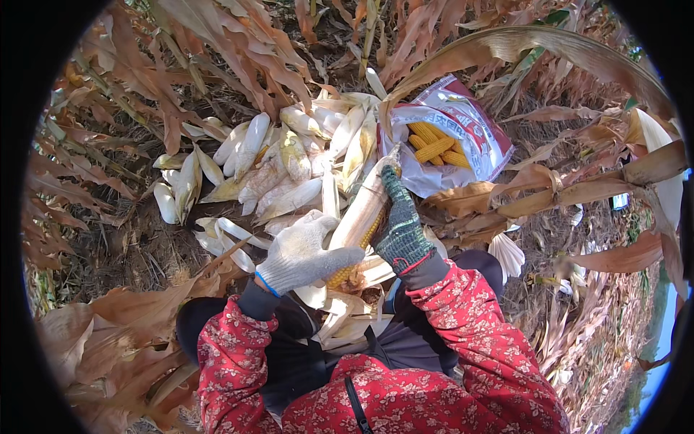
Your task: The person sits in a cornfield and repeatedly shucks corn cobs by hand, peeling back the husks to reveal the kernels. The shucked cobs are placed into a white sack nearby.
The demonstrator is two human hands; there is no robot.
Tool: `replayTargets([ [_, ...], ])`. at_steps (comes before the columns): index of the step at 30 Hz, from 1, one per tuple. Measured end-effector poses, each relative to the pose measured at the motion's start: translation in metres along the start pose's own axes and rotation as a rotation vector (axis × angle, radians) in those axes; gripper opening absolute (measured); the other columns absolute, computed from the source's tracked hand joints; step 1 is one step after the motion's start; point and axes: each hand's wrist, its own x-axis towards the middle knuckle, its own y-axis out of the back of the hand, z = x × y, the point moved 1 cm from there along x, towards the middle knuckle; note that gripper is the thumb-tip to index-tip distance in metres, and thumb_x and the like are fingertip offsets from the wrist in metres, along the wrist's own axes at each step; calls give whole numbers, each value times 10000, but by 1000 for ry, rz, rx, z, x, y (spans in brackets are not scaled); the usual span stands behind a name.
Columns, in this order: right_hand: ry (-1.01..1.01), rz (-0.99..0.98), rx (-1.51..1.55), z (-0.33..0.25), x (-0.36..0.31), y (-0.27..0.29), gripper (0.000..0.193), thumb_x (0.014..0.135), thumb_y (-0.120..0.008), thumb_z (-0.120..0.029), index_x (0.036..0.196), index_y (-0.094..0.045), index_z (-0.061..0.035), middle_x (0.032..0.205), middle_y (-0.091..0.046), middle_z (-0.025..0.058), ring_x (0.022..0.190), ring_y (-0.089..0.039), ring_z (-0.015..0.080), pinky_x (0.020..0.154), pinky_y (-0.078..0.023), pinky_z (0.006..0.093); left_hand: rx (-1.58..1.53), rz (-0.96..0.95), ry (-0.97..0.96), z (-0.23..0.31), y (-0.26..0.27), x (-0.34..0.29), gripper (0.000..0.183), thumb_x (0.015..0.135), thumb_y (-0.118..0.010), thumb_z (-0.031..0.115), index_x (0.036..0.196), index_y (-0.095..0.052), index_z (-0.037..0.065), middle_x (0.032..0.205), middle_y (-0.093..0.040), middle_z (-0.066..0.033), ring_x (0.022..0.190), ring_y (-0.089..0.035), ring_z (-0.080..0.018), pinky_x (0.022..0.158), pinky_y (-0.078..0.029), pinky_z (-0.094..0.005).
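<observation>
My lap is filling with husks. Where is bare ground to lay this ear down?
Barest is the dark soil left of the left hand, between the pile of unhusked ears and the dry leaves. The sack still has room beside its yellow cobs. Ahead and right, it is crowded.

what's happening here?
A person in red floral sleeves is husking corn in a dry field. The left hand, in a white glove, holds the lower end of a cob; the right hand, in a dark glove, has its grip on the husk higher up. Yellow kernels show where the husk is partly off. A pile of unhusked cobs lies ahead, and a sack beside it holds bare yellow cobs.
</observation>
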Motion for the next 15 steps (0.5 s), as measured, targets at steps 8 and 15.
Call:
replayTargets([
  [8, 248, -264, -221, -9, 3, -11, 286, 934, -616, -277, 1162, -585, -107, 1012, -620, 19, 942, -610, 132, 845, -504, 298, -736, -191, 150, -14, -14, 4, 602, 740, -766, 343, 1137, -568, -66, 1002, -641, -103, 896, -610, -143, 809, -485, -268],
  [15, 242, -225, -674, -14, 8, -7, 345, 912, -644, -270, 1191, -571, -81, 991, -600, 3, 882, -573, 98, 788, -482, 274, -1171, -316, 344, -15, -24, -31, 615, 772, -727, 324, 1207, -521, -60, 1032, -605, -55, 876, -567, -115, 787, -470, -250],
])
